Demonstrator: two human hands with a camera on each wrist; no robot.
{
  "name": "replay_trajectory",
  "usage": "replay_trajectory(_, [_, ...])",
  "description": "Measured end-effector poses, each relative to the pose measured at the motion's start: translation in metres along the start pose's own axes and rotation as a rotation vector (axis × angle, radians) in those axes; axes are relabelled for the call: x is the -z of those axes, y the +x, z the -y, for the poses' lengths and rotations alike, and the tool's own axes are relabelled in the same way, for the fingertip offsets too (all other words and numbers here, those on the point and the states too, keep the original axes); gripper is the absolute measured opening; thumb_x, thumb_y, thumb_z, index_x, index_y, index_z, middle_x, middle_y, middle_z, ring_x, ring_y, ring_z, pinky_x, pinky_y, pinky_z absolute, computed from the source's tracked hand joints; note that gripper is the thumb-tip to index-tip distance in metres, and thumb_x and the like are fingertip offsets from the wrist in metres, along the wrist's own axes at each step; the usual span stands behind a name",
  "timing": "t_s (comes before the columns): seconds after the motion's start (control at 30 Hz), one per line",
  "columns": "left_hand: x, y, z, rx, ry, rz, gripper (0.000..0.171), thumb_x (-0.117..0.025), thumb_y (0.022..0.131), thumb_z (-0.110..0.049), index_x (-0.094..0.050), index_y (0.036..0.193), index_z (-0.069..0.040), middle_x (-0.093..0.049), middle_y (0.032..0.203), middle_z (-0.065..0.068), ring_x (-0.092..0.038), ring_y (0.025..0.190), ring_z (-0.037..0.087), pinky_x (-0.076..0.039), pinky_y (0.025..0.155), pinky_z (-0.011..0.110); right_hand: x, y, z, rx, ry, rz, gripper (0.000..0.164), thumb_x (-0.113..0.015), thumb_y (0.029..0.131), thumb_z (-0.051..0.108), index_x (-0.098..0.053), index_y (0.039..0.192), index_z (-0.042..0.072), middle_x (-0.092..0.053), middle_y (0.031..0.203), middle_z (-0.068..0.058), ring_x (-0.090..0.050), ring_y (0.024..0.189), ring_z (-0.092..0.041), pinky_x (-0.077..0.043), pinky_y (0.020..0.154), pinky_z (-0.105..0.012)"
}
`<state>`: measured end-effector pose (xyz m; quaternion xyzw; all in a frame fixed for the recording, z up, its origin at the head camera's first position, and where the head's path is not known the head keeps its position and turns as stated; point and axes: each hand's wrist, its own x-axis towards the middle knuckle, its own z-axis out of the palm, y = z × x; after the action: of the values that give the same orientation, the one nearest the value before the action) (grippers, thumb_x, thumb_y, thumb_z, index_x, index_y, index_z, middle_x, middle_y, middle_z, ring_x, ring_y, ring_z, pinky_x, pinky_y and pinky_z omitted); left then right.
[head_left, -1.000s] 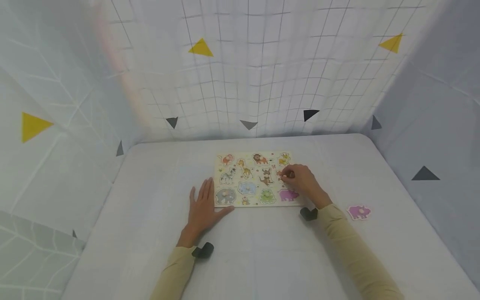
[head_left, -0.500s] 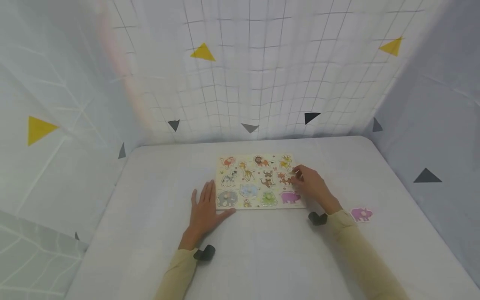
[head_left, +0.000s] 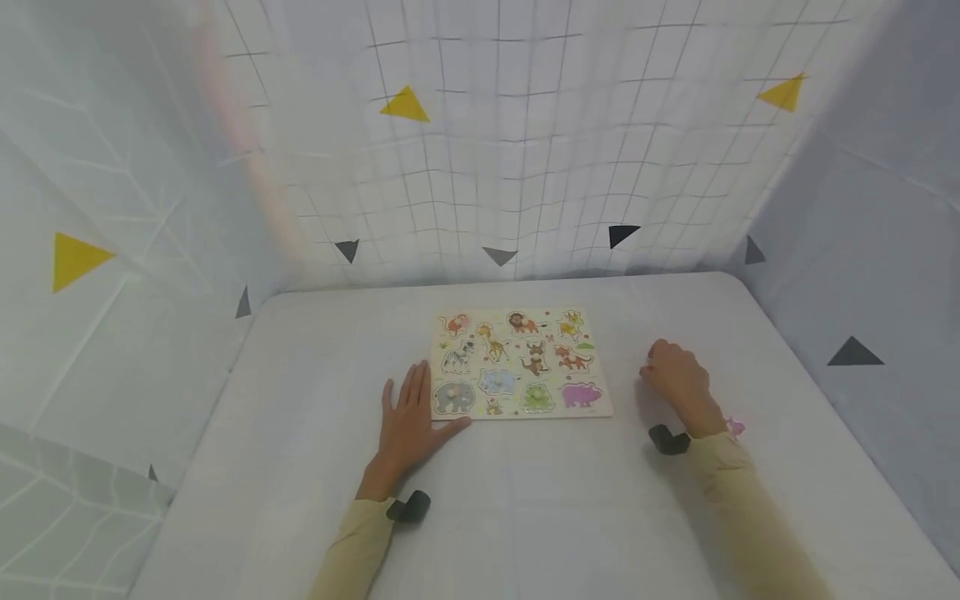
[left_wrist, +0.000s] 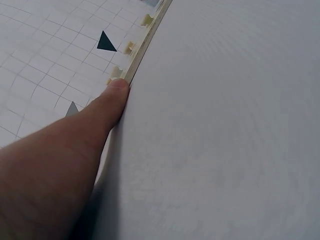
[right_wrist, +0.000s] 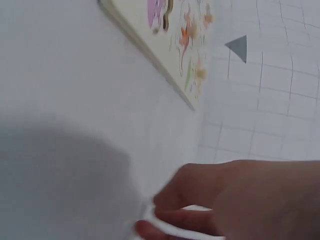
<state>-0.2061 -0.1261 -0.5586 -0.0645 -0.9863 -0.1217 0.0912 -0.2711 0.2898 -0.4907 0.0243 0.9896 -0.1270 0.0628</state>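
A wooden animal knob puzzle board [head_left: 517,408] lies on the white table. My left hand [head_left: 405,429] rests at its near left corner with the fingers spread, the fingers along the left side and the thumb at the front edge. In the left wrist view the thumb [left_wrist: 112,97] touches the board's edge [left_wrist: 142,50]. To the right of the board, my right hand [head_left: 681,383] is over the table with loosely curled fingers, and I see nothing held in it. A purple hippo piece [head_left: 736,427] lies beside the right wrist, partly hidden by it.
Several animal pieces, such as the lion [head_left: 525,323] and the elephant [head_left: 453,397], sit in the board. A purple hippo shape [head_left: 581,395] is at its near right corner. A gridded white curtain [head_left: 495,167] hangs behind the table, with grey cloth on the right.
My right hand has left the orange tiger-like piece at the board's right side and moved right towards the hippo piece, covering part of it. My left hand has stayed at the board's corner.
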Motion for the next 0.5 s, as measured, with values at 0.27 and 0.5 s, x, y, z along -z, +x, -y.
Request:
replay_trajectory(0.27, [-0.001,0.001,0.0,-0.003,-0.001,-0.008,0.11,-0.044,0.067,-0.08,-0.008,0.145,-0.01,-0.013,0.154,0.003,-0.012,0.143,0.02,-0.005,0.112,0.054,0.014,-0.023,-0.012,-0.087,-0.076,0.046,0.031,-0.045,0.083,0.019,-0.048,0.085,-0.011,-0.05,0.083,-0.031,-0.048,0.075,-0.046,-0.038,0.051,-0.046])
replay_trajectory(0.5, [0.0,0.0,-0.001,0.0,-0.009,-0.007,0.11,-0.045,0.068,-0.079,-0.009,0.145,-0.01,-0.013,0.154,0.003,-0.012,0.143,0.019,-0.005,0.113,0.054,0.02,-0.04,-0.023,-0.089,-0.09,0.114,0.023,-0.043,0.08,0.014,-0.053,0.073,-0.006,-0.053,0.072,-0.025,-0.05,0.065,-0.038,-0.039,0.05,-0.042])
